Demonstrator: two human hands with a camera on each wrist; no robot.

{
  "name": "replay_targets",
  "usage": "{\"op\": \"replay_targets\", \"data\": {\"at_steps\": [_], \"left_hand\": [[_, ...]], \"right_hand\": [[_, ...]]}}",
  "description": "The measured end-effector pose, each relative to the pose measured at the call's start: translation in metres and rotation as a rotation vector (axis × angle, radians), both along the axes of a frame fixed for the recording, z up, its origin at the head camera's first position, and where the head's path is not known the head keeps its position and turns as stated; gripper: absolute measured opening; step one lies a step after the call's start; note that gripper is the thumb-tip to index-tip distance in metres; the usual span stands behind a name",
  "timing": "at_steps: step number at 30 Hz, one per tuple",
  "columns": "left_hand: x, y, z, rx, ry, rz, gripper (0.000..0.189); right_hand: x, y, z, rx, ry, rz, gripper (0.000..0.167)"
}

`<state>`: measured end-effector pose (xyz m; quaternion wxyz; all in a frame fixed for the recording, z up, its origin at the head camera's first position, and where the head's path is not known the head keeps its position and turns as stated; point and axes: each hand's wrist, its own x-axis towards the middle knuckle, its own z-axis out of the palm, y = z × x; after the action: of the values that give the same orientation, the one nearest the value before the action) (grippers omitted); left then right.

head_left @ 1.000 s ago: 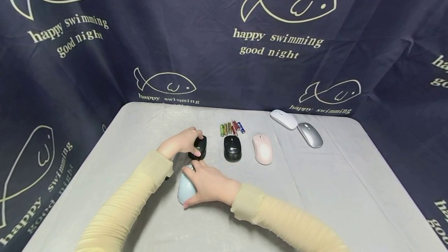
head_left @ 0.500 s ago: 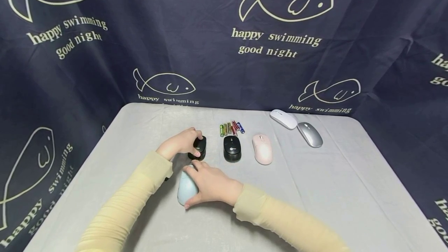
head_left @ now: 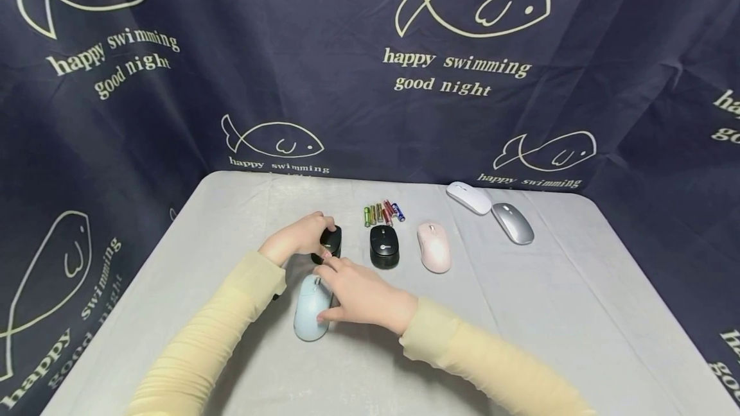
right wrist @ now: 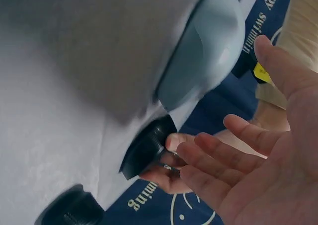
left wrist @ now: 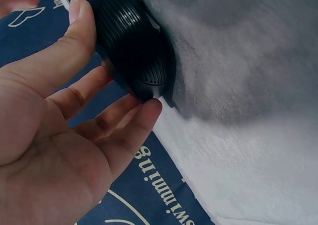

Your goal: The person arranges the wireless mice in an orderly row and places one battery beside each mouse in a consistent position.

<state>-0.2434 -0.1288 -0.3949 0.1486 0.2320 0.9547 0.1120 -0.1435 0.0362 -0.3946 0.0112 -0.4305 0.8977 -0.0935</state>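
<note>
In the head view my left hand [head_left: 296, 236] grips a black computer mouse [head_left: 334, 241] by its sides. The left wrist view has the thumb on one side of this mouse [left wrist: 130, 41] and fingertips along the other, with its ribbed flank showing. A light blue mouse [head_left: 311, 316] lies just nearer to me. Over its right side is my right hand [head_left: 367, 291], fingers spread and loose. Seen from the right wrist, that hand [right wrist: 258, 158] stands apart from the blue mouse [right wrist: 213, 48], and its palm holds nothing.
To the right stand a second black mouse [head_left: 384, 247] and a pink mouse [head_left: 434, 248]. Several small batteries [head_left: 379, 212] lie behind them. Farther back right are a white mouse [head_left: 469, 198] and a silver mouse [head_left: 513, 223]. A dark blue fish-print curtain [head_left: 370, 114] borders the grey-white table [head_left: 566, 313].
My right hand has let go of the light blue mouse and shifted slightly right, its fingers loosening. The blue mouse stays on the table. The left hand keeps its grip on the black mouse.
</note>
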Motion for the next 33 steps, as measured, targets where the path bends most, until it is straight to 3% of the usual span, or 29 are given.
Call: {"op": "replay_targets", "data": {"at_steps": [5, 15, 22, 33], "left_hand": [[0.001, 0.000, 0.000, -0.001, 0.006, -0.006, 0.056], [-0.001, 0.000, 0.000, 0.030, 0.013, -0.009, 0.057], [-0.001, 0.000, -0.003, 0.035, -0.001, 0.010, 0.057], [-0.001, 0.001, -0.003, 0.032, -0.018, 0.027, 0.059]], "right_hand": [[-0.002, 0.006, 0.009, -0.008, 0.020, -0.001, 0.061], [-0.012, 0.029, 0.022, -0.026, 0.177, 0.022, 0.052], [-0.019, 0.045, 0.027, -0.098, 0.215, 0.026, 0.043], [-0.031, 0.070, 0.037, -0.086, 0.244, -0.024, 0.042]]}}
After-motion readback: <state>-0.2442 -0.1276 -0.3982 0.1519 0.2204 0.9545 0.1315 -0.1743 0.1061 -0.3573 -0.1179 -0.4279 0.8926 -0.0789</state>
